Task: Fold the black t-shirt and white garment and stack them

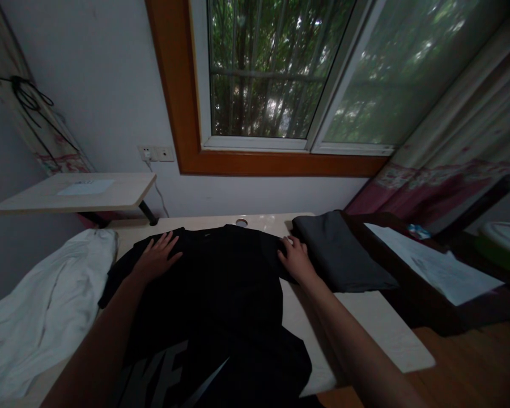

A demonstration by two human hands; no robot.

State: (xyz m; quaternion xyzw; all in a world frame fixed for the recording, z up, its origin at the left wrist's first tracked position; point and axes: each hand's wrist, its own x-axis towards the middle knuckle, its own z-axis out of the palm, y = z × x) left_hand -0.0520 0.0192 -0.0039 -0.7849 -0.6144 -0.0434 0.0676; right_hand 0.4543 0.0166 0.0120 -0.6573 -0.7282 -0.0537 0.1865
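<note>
A black T-shirt (221, 283) lies spread over the table, collar toward the wall, with large grey letters and a pale swoosh near my body. My left hand (157, 258) rests on its left shoulder, fingers spread. On the sleeve at the right lies my right hand (296, 258), its fingers apart and slightly bent. Just beyond that hand sits a folded dark grey cloth (344, 252). Part of the shirt's lower end runs out of view at the bottom.
White fabric (46, 306) is heaped on the left. Behind it stands a small raised shelf (123, 195) with a paper on top. The pale table (391, 328) has a round cable hole (241, 222) at the back. On the right, a sheet (433, 263) lies on a dark surface.
</note>
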